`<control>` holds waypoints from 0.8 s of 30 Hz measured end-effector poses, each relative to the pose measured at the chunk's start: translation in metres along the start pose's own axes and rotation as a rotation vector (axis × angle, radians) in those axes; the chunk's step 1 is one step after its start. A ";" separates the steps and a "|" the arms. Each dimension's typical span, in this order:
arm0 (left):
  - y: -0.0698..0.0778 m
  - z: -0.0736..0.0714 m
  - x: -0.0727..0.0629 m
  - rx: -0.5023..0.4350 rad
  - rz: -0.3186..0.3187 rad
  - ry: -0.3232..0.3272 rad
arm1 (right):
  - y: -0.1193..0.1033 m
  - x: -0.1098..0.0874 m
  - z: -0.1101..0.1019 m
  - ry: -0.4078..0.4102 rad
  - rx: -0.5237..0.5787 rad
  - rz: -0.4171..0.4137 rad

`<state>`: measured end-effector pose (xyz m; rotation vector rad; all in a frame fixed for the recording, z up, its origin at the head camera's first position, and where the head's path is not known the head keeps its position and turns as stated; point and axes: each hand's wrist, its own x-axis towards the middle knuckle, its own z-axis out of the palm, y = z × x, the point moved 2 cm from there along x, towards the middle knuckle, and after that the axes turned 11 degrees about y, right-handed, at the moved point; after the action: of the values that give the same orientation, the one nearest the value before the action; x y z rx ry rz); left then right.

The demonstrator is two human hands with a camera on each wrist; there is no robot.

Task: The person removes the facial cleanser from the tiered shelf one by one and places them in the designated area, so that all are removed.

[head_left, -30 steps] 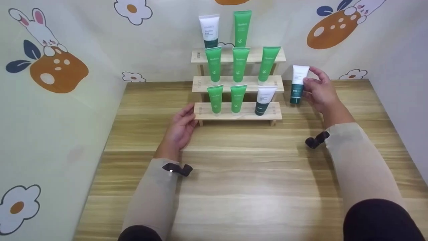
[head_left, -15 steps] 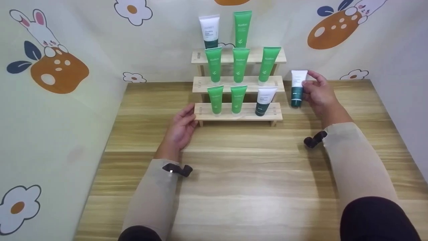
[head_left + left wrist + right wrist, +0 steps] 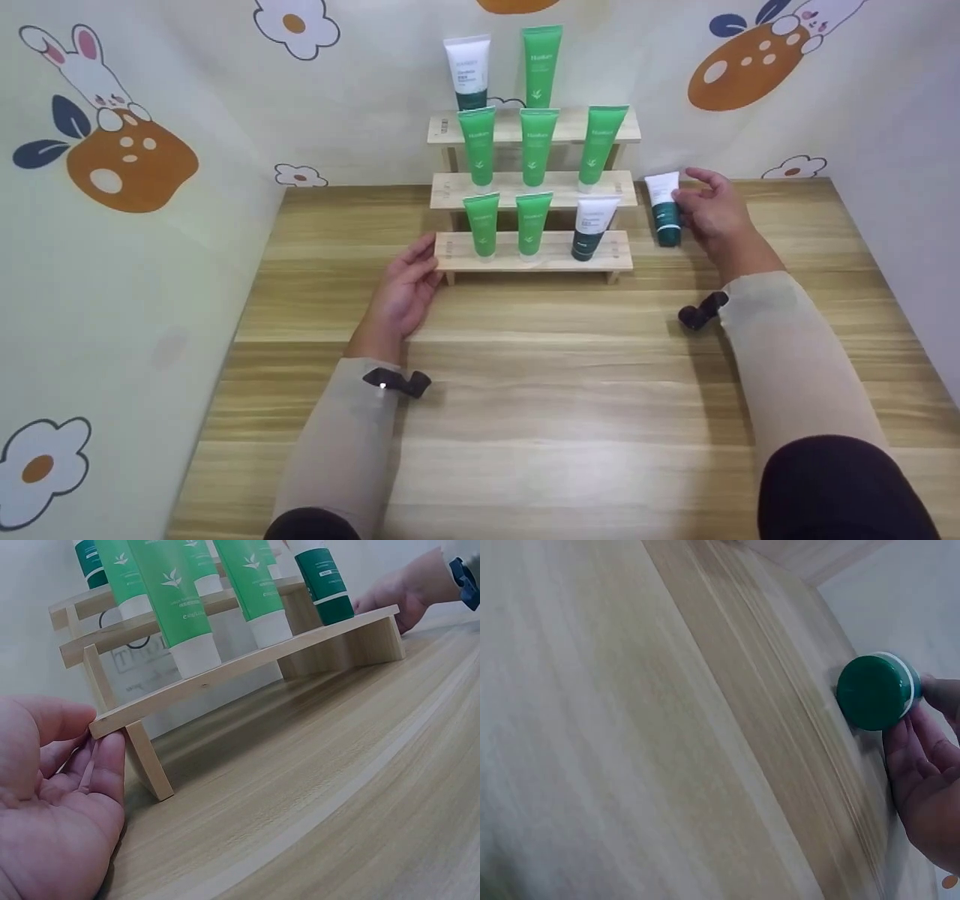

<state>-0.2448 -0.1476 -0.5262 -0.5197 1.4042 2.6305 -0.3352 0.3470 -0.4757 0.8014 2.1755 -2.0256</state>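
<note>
A three-tier wooden display stand [image 3: 555, 261] holds green squeeze tubes and white-and-dark-green ones, all upright on their caps. My left hand [image 3: 405, 292] pinches the left end of its lowest shelf; in the left wrist view, thumb and fingers [image 3: 111, 757] meet the shelf's corner. Right of the stand, my right hand [image 3: 716, 217] holds a white-and-green squeeze tube [image 3: 664, 208] at its side, cap downward and slightly tilted. In the right wrist view the tube's green cap [image 3: 871, 693] is close to the tabletop; whether it touches cannot be told.
On the lowest shelf stand two green tubes [image 3: 484, 225] and one white-and-green tube [image 3: 592, 225]. Three green tubes [image 3: 536, 146] fill the middle shelf. The top shelf [image 3: 592, 124] bears a white tube [image 3: 468, 71] and a green tube [image 3: 541, 66]. Patterned walls [image 3: 360, 112] enclose the wood-grain tabletop [image 3: 525, 390].
My right hand has lowered the white-and-green tube toward the tabletop, and the tube's top has tipped a little left. The left hand and the stand hold still.
</note>
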 end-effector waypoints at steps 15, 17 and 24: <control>0.002 0.001 -0.003 0.012 -0.005 -0.015 | 0.002 0.003 0.005 0.093 -0.194 0.018; 0.002 0.001 -0.003 0.017 -0.004 -0.014 | 0.002 0.003 0.004 0.098 -0.210 0.020; 0.001 -0.001 -0.002 0.005 0.009 -0.013 | 0.002 0.001 -0.001 0.093 -0.204 -0.001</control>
<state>-0.2430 -0.1486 -0.5249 -0.4961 1.4122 2.6319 -0.3350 0.3478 -0.4778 0.8828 2.3832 -1.7619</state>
